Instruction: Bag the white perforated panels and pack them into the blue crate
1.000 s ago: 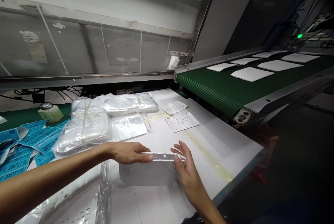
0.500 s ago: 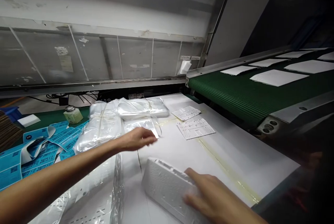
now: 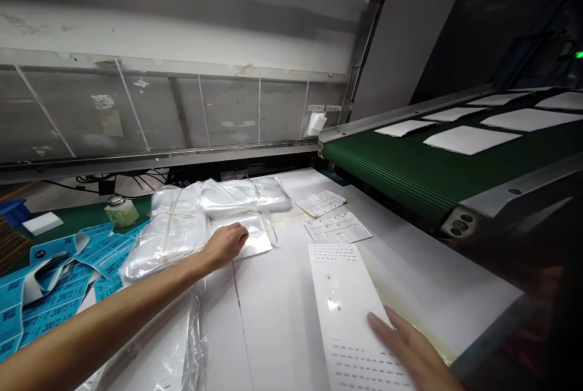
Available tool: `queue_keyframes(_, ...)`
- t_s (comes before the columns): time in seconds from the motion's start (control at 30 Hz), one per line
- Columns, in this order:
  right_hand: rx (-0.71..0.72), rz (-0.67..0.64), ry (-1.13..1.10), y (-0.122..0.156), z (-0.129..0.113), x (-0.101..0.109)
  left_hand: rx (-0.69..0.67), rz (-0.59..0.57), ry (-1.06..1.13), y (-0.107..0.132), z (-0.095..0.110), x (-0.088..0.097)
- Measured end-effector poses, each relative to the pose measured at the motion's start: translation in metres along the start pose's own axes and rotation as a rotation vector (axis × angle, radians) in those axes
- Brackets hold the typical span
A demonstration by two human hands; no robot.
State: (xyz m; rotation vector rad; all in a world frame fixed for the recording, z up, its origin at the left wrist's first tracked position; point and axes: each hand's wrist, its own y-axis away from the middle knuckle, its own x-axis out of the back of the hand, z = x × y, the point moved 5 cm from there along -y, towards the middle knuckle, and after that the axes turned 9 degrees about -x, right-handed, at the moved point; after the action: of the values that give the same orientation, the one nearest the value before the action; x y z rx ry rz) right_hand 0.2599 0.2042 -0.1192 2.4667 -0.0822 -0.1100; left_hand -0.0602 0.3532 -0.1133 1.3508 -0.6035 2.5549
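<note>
My left hand (image 3: 224,246) rests with its fingers together on a flat clear plastic bag (image 3: 255,237), holding nothing that I can make out. That bag lies against two tied bundles of clear plastic bags (image 3: 173,233). My right hand (image 3: 410,350) lies open on the white table at the lower right edge of a long white perforated sheet (image 3: 344,312), its fingertips touching or almost touching the sheet. Rows of small slots mark both ends of the sheet, and its near end runs out of the frame.
Two printed die-cut sheets (image 3: 337,228) lie beyond the white sheet. Blue printed labels (image 3: 54,282) are heaped at the left, near a small glass jar (image 3: 121,211). A green conveyor belt (image 3: 410,166) carrying several white sheets runs along the right.
The white piece, earlier a block held between my hands, now lies flat as a long sheet. My left hand has moved forward onto the plastic bag, and my right hand has moved to the sheet's edge.
</note>
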Motion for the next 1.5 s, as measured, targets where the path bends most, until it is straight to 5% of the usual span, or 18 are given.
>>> queue_keyframes(0.17, 0.226, 0.116, 0.082, -0.005, -0.003, -0.025, 0.155, 0.089, 0.204, 0.004, -0.011, 0.012)
queue_keyframes(0.3, 0.334, 0.029, 0.246, -0.020, -0.008, -0.064, 0.235, 0.132, 0.395, 0.007, -0.014, 0.020)
queue_keyframes(0.5, 0.633, 0.116, 0.574, -0.059, -0.058, -0.131, 0.247, 0.191, 0.584, 0.004, -0.009, 0.038)
queue_keyframes(0.67, 0.740, 0.090, 0.639, -0.096, -0.086, -0.193, 0.211, 0.219, 0.702, 0.001, -0.007, 0.046)
queue_keyframes(0.77, 0.764, 0.096, 0.647, -0.108, -0.092, -0.211, 0.206, 0.242, 0.742, 0.002, -0.004, 0.047)
queue_keyframes(0.93, 0.788, 0.080, 0.626, -0.102, -0.090, -0.209, 0.181, 0.245, 0.744, 0.006, 0.013, 0.050)
queue_keyframes(1.1, 0.840, 0.002, 0.597, -0.074, -0.084, -0.201, 0.136, 0.189, 0.726, 0.013, 0.037, 0.052)
queue_keyframes(1.27, 0.880, 0.058, 0.596, -0.048, -0.080, -0.190, 0.119, 0.162, 0.721, 0.025, 0.055, 0.051)
queue_keyframes(1.5, 0.849, 0.184, 0.606, -0.031, -0.071, -0.151, 0.254, 0.137, 1.164, 0.050, 0.070, 0.045)
